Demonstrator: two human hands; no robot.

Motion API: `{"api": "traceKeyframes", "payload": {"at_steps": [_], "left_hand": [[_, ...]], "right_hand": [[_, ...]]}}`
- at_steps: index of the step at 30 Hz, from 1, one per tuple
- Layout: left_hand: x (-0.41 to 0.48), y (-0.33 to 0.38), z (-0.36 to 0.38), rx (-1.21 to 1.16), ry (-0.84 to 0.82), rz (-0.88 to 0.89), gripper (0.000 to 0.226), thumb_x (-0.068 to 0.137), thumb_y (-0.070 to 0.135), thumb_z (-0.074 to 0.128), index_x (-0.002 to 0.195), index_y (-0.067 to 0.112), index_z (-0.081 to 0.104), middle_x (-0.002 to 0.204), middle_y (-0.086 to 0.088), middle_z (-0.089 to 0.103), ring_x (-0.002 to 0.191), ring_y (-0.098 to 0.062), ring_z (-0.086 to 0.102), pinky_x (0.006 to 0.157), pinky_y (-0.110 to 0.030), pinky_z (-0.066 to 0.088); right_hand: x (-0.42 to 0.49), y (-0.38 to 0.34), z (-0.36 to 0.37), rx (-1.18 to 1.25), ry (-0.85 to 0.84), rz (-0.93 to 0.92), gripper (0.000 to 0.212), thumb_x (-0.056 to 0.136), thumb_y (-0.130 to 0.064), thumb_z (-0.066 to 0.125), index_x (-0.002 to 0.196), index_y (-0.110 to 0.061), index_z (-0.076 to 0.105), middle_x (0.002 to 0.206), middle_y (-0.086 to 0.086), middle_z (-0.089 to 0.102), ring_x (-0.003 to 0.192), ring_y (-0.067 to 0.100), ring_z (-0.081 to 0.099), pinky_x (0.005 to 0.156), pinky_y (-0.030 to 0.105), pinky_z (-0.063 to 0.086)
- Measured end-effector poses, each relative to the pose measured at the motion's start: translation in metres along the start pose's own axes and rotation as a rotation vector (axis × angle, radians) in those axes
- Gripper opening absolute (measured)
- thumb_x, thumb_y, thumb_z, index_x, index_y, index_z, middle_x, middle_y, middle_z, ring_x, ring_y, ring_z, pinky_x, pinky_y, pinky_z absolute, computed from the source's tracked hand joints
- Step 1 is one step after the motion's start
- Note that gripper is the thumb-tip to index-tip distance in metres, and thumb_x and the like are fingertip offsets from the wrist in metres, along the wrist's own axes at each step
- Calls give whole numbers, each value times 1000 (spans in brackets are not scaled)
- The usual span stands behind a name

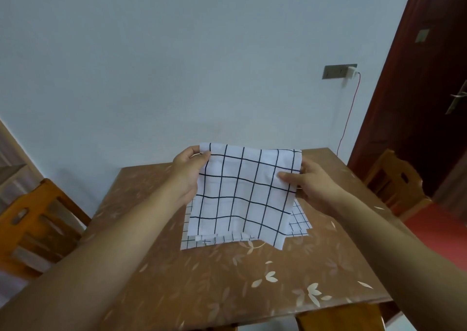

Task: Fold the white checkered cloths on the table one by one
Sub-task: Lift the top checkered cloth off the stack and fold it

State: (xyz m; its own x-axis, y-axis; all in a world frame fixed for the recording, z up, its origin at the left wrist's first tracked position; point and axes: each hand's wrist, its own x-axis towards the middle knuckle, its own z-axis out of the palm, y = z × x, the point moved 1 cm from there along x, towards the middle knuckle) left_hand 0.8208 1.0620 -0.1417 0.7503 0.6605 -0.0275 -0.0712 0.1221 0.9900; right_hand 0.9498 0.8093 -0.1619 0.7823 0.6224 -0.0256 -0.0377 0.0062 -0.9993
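Note:
A white cloth with a large dark grid (242,194) hangs in the air above the table, its lower edge drooping toward the tabletop. My left hand (188,176) pinches its top left corner. My right hand (307,184) pinches its right edge a little below the top right corner. Under it lies a stack of white cloths with a finer check (299,223), mostly hidden; only their edges show at the lower left and right.
The brown table (227,287) carries a leaf pattern and stands against a pale wall. A wooden chair (35,219) is at the left and another (396,181) at the right. A dark red door (417,98) fills the right side.

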Motion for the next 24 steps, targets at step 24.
{"api": "traceKeyframes", "payload": {"at_steps": [24], "left_hand": [[-18,-15,147,405,-15,53,16,89,8,75,104,13,74,89,-7,63,72,-13,62,60,-22,56]], "right_hand": [[27,-6,-186,-321,105,-220,14,92,-22,76,105,-23,74,62,-8,48,65,16,51,68,41,50]]}}
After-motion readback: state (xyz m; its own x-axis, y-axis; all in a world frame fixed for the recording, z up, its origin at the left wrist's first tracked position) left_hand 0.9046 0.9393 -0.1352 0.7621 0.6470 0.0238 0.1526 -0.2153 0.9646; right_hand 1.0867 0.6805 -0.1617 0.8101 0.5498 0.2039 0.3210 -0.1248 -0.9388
